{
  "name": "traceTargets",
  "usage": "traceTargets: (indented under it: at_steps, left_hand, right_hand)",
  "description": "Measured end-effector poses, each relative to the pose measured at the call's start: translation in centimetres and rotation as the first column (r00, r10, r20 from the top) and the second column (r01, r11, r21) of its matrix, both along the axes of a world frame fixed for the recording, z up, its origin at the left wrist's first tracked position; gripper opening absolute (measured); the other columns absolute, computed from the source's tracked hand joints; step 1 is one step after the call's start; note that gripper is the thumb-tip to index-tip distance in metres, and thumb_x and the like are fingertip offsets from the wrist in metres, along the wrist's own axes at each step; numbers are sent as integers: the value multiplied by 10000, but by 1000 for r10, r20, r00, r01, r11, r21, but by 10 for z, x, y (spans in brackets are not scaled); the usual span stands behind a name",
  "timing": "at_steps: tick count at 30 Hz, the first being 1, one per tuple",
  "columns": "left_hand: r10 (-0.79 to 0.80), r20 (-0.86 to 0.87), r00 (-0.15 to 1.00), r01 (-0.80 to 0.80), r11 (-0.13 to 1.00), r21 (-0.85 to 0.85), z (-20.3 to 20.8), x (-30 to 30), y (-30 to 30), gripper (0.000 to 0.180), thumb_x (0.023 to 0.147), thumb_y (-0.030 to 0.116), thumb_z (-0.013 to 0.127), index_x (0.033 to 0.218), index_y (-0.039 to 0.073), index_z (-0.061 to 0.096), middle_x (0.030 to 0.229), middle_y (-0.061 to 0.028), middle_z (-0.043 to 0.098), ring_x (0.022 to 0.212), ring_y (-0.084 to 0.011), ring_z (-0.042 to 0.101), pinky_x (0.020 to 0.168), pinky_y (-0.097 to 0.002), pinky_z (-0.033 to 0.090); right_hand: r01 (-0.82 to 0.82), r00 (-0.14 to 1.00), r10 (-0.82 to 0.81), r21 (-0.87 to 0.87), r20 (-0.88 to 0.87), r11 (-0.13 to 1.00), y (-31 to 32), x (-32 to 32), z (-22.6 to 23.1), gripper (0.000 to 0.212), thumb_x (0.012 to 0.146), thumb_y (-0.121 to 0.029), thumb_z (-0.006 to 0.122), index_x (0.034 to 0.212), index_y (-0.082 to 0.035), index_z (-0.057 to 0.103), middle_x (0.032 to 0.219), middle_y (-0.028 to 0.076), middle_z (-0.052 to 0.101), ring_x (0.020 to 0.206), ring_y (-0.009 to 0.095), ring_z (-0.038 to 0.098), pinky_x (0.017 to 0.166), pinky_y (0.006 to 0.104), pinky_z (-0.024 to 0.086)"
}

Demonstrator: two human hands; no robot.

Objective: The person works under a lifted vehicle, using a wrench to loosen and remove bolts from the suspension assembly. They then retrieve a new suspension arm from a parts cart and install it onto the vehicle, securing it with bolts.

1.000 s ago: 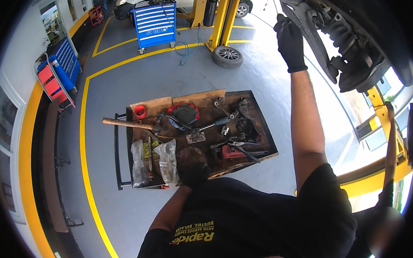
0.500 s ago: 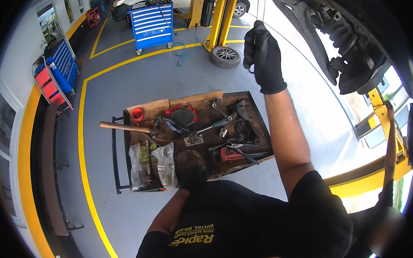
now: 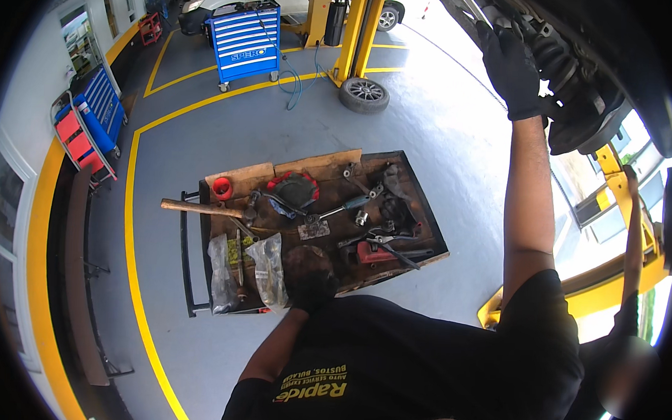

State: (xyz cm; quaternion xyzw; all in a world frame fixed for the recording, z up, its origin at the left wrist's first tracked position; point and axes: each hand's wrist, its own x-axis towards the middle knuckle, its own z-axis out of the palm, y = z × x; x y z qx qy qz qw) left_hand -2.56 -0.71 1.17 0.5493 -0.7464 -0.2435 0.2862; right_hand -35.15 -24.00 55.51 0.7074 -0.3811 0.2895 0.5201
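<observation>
My right hand (image 3: 512,74), in a black glove, is raised at the upper right against the car's suspension parts (image 3: 552,58). Its fingers are closed round a slim metal wrench, now mostly hidden by the glove and the dark parts. Low over the near edge of the tool tray (image 3: 278,171) rests my left hand (image 3: 313,283), also gloved. Its fingers blend into the dark tray, so their pose is unclear. Just left of it lie clear plastic bags (image 3: 269,270), and a wooden-handled hammer (image 3: 203,207) sticks out over the tray's left side.
The tray also holds a ratchet (image 3: 343,208), a socket (image 3: 361,217), a red pipe wrench (image 3: 379,252), and a red-black glove (image 3: 294,188). Beyond stand a loose wheel (image 3: 364,95), yellow lift post (image 3: 357,33) and blue tool cabinet (image 3: 245,44). At right, another person's arm (image 3: 634,235) reaches up.
My right hand has moved right, from open space up to the suspension parts, taking the wrench along. My left hand has stayed at the tray's near edge.
</observation>
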Motion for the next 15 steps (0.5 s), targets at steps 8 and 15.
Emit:
traceTargets:
  at_steps: [8, 15]
  left_hand:
    - [-34, -55, 998, 33, 999, -20, -1, 3, 2, 257, 935, 322, 675, 893, 73, 724, 855, -178, 736, 802, -388, 714, 731, -514, 559]
    - [-31, -36, 999, 31, 999, -9, -7, 2, -1, 325, 959, 369, 641, 898, 64, 735, 864, -192, 736, 802, -385, 711, 745, -526, 549]
  right_hand:
    - [108, 990, -112, 52, 81, 993, 25, 5, 18, 243, 1029, -256, 647, 1199, -89, 694, 1028, 184, 717, 931, 385, 687, 766, 471, 558]
    - [73, 973, -95, 110, 209, 991, 27, 20, 30, 392, 1049, -430, 591, 1081, -69, 741, 983, 210, 722, 988, 419, 674, 828, 504, 531]
